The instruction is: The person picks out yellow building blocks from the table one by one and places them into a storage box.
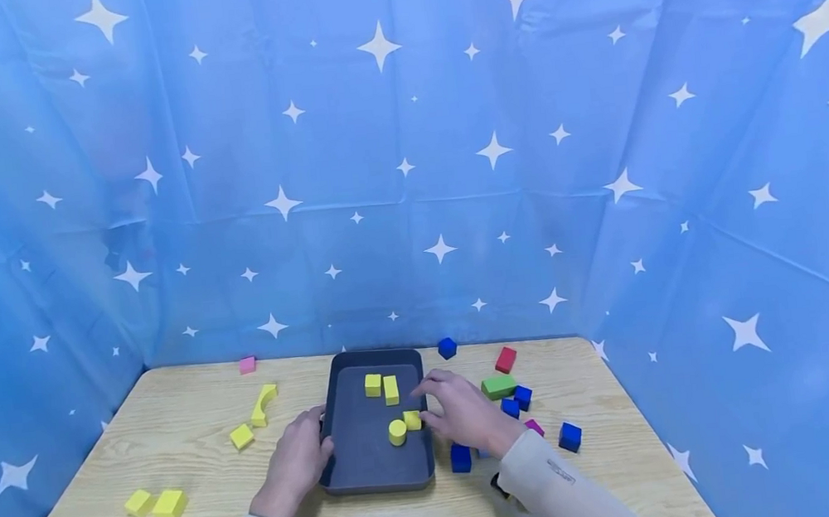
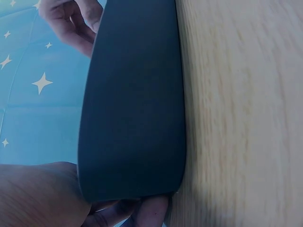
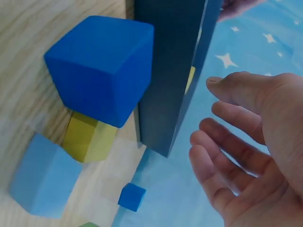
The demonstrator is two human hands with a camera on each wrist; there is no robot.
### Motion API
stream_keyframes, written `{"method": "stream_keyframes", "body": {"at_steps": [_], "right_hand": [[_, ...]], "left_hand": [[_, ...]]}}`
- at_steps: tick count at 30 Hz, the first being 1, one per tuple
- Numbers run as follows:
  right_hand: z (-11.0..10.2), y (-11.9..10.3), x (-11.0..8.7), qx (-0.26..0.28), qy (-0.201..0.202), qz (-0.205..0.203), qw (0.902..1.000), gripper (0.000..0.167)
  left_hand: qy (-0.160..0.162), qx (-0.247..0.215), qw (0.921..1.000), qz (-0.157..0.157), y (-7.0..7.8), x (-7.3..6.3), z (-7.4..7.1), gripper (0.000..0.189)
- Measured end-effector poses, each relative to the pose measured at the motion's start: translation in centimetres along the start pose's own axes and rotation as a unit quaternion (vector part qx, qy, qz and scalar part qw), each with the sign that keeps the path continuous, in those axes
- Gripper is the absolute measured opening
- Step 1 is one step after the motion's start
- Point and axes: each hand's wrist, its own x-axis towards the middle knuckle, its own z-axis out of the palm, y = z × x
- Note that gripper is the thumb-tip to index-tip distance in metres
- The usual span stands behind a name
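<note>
A dark grey tray (image 1: pixel 363 471) lies on the table with several yellow blocks inside. My left hand (image 1: pixel 299 457) grips its left side, thumb at the rim; in the left wrist view, fingers (image 2: pixel 154 213) bend around the tray's wall. Over the right rim hovers my right hand (image 1: pixel 466 407), its fingers loosely spread, and the right wrist view shows nothing between them. Close to its thumb is a yellow cube (image 1: pixel 412 420), beside a yellow cylinder (image 1: pixel 397 432). Farther back in the tray are another yellow cube (image 1: pixel 372 385) and a yellow rectangular block (image 1: pixel 391 390).
Left of the tray lie a yellow arch (image 1: pixel 264 404), several yellow blocks (image 1: pixel 170 506) and a pink block (image 1: pixel 247 364). Right of it are blue cubes (image 1: pixel 570 437), a green block (image 1: pixel 498 386) and a red block (image 1: pixel 505 359). A yellow block (image 3: pixel 90 137) sits behind a blue cube (image 3: pixel 102 68).
</note>
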Motion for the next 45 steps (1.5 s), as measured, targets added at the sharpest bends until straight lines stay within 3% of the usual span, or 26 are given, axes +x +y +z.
{"method": "stream_keyframes", "body": {"at_steps": [10,18,26,37,45], "right_hand": [[-0.6,1.6,-2.0,0.087,0.051,0.051,0.9936,0.037],[-1.1,2.8,-3.9,0.111,0.067,0.107,0.9857,0.034],[-0.9,3.8,-5.3,0.131,0.042,0.136,0.9811,0.034],[-1.6,3.3,-6.2,0.134,-0.023,0.130,0.9821,0.037],[-0.9,3.3,-5.7,0.099,-0.059,0.107,0.9875,0.041]], "left_hand": [[0.000,0.000,1.0000,-0.004,0.2,0.0,-0.2,0.056],[0.001,0.001,1.0000,-0.004,0.2,0.1,-0.2,0.056],[-0.005,0.008,0.9999,-0.010,-0.1,0.0,0.0,0.054],[-0.012,0.011,0.9998,-0.013,-0.3,0.0,0.2,0.054],[-0.012,0.010,0.9998,-0.008,0.1,0.2,0.1,0.053]]}}
